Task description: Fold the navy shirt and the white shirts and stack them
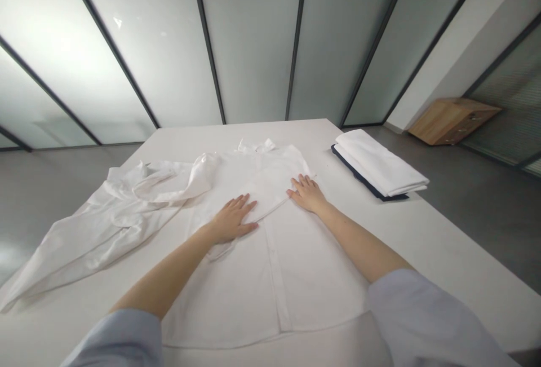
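A white shirt (249, 299) lies spread on the white table, its collar at the far end and its hem toward me. My left hand (233, 219) rests on the shirt left of the middle, fingers stretched out. On the right side of the same shirt, my right hand (307, 192) lies flat with its fingers spread. A sleeve-like fold of cloth crosses the shirt's front between and under the hands. Neither hand grips anything. To the left lies a second white garment (122, 223), crumpled and glossy, reaching down past the table's left side.
On the right of the white table (439, 254) sits a folded white cloth (378, 161) on top of a dark folded one (359, 178). Beyond the table runs a frosted glass partition (257, 45). A wooden cabinet (448, 122) stands on the floor at the far right.
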`<state>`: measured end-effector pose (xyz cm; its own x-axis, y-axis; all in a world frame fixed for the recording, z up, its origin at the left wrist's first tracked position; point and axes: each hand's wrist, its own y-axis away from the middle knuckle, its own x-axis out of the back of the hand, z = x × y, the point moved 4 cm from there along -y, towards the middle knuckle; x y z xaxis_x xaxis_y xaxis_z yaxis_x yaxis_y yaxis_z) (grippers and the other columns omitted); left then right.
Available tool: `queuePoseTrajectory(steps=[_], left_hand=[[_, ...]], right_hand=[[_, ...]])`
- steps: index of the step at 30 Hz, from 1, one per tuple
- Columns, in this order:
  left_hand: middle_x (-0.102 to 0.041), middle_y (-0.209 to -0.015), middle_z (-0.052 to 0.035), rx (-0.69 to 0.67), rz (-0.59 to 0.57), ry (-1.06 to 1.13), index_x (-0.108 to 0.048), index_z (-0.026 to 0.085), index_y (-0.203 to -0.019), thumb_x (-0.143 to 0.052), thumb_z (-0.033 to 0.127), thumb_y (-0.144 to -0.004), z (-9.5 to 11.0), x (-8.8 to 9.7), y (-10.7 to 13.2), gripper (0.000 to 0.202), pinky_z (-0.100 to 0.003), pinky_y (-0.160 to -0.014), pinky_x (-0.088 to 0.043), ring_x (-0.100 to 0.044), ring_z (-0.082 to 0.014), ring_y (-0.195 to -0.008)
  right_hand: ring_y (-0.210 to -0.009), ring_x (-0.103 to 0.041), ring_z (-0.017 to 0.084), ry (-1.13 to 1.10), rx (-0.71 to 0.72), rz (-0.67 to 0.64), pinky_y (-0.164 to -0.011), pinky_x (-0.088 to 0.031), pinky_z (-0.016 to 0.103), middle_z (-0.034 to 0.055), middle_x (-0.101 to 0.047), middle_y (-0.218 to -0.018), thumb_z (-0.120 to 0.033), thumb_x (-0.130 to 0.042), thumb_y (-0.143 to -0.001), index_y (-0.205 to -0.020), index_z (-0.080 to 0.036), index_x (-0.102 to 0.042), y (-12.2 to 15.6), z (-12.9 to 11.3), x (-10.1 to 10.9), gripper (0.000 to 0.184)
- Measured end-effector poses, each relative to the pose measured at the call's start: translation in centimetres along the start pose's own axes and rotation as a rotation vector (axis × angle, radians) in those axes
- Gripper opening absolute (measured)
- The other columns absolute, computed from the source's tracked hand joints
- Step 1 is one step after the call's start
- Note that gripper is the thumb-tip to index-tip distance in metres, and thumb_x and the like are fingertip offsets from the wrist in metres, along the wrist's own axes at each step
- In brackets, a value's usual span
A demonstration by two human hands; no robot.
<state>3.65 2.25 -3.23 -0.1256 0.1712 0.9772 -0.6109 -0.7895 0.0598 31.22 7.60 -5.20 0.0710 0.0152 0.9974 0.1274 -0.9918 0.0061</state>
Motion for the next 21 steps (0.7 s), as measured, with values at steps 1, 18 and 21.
queuePoseTrajectory(steps=[1,18,21], left_hand=[[-0.018,-0.161,-0.0118,-0.008,-0.004,-0.018,-0.031,0.023,-0.151,-0.033,0.070,-0.089,0.4,-0.4,0.7,0.078,-0.045,-0.117,-0.018,-0.018,-0.0303,-0.147],[-0.050,-0.142,-0.0111,0.087,0.197,-0.020,-0.057,0.024,-0.132,-0.038,0.049,-0.096,-1.6,-0.1,-0.7,0.048,-0.045,-0.110,-0.034,-0.044,-0.0263,-0.132],[-0.046,-0.147,-0.0094,0.090,0.219,-0.027,-0.054,0.024,-0.136,-0.041,0.047,-0.095,-1.7,-0.6,-0.6,0.048,-0.046,-0.113,-0.032,-0.039,-0.0266,-0.137]], right_hand=[[-0.145,-0.021,0.031,-0.003,-0.002,-0.008,-0.115,-0.020,0.045,0.0131,-0.026,-0.159,-0.061,-0.024,-0.095,-0.151,-0.021,-0.033,-0.1,0.1,-0.1,0.069],[-0.146,-0.020,0.031,-0.029,-0.003,-0.019,-0.115,-0.020,0.045,0.0141,-0.025,-0.159,-0.060,-0.024,-0.096,-0.150,-0.020,-0.034,0.1,-0.2,0.3,0.068],[-0.146,-0.021,0.031,-0.030,-0.002,-0.025,-0.115,-0.020,0.045,0.0145,-0.025,-0.159,-0.059,-0.026,-0.096,-0.150,-0.020,-0.034,0.1,-0.2,0.3,0.067]])
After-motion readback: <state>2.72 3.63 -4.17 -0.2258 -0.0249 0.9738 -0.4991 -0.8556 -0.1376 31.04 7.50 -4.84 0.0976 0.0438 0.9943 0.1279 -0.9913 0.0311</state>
